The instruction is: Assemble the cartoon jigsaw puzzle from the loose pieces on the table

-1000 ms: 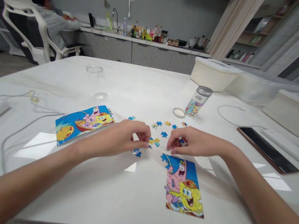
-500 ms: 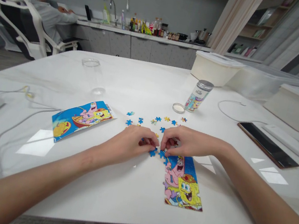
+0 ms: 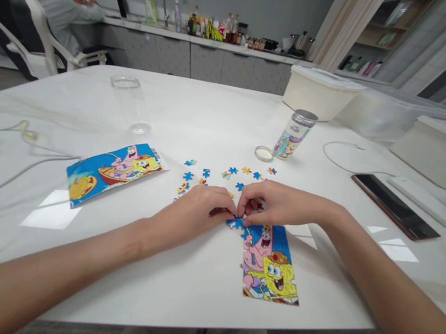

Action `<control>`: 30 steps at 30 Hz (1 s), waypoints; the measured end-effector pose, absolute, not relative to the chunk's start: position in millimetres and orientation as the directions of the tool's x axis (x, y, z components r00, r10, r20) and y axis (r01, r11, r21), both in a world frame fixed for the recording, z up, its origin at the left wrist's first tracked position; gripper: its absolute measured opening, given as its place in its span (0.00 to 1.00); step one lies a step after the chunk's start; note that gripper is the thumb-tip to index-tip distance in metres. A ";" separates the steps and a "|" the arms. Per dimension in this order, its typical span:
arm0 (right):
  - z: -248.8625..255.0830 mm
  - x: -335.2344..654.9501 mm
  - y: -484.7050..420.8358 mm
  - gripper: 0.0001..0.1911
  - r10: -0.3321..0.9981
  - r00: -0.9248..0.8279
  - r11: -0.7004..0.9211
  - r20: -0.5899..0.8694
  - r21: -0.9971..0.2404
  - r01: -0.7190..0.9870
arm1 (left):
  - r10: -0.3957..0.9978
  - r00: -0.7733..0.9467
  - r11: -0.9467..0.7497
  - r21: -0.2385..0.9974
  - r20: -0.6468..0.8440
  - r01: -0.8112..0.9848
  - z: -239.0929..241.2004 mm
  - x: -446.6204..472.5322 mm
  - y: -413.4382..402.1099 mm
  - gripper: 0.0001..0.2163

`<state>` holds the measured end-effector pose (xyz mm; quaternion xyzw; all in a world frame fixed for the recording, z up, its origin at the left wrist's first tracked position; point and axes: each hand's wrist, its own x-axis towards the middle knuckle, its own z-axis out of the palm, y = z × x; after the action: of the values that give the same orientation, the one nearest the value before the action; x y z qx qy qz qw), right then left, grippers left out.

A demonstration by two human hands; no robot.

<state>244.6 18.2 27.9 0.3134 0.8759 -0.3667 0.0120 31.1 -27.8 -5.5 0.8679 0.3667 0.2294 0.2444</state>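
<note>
My left hand [image 3: 196, 212] and my right hand [image 3: 274, 204] meet fingertip to fingertip at the top left corner of a partly built cartoon puzzle [image 3: 270, 263] on the white table [image 3: 214, 120]. Both hands are closed in a pinch on a small blue puzzle piece [image 3: 235, 223] that touches the puzzle's edge. Several loose blue and yellow pieces [image 3: 228, 172] lie scattered just beyond my fingers. A printed cartoon picture card [image 3: 114, 167] lies flat to the left.
A small lidded tube [image 3: 293, 135] and a round clear cap [image 3: 263, 153] stand behind the pieces. A clear tube [image 3: 131, 103] lies further left. A phone [image 3: 395, 206], cables and white bins [image 3: 321, 92] occupy the right. A person sits in a chair [image 3: 26, 14] far left.
Both hands have drawn together and come down toward the puzzle's top left corner, carrying a blue piece against its edge. The camera has tipped slightly downward.
</note>
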 end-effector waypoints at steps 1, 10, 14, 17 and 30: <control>27.8 244.5 18.1 0.07 0.540 -0.803 0.532 -0.252 -0.637 0.558 | 0.734 0.641 -0.628 0.581 0.224 0.518 -5.2 30.1 -28.0 0.07; 28.9 244.0 17.2 0.08 0.543 -0.793 0.502 -0.276 -0.651 0.570 | 0.699 0.691 -0.680 0.471 0.185 0.562 1.5 24.8 -31.9 0.07; 28.5 244.7 17.8 0.08 0.540 -0.796 0.506 -0.274 -0.651 0.567 | 0.673 0.711 -0.704 0.470 0.204 0.532 0.5 25.9 -32.4 0.07; 28.8 244.2 18.3 0.08 0.539 -0.796 0.507 -0.275 -0.648 0.568 | 0.668 0.710 -0.712 0.467 0.222 0.524 -0.7 26.2 -32.6 0.07; 28.5 244.6 18.7 0.08 0.540 -0.791 0.501 -0.289 -0.645 0.578 | 0.600 0.760 -0.789 0.346 0.250 0.508 -2.1 24.4 -33.7 0.09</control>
<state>244.6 18.7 28.5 0.3226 0.8660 -0.3813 0.0246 24.4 -33.7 -2.1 0.9291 0.2981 0.1763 0.1298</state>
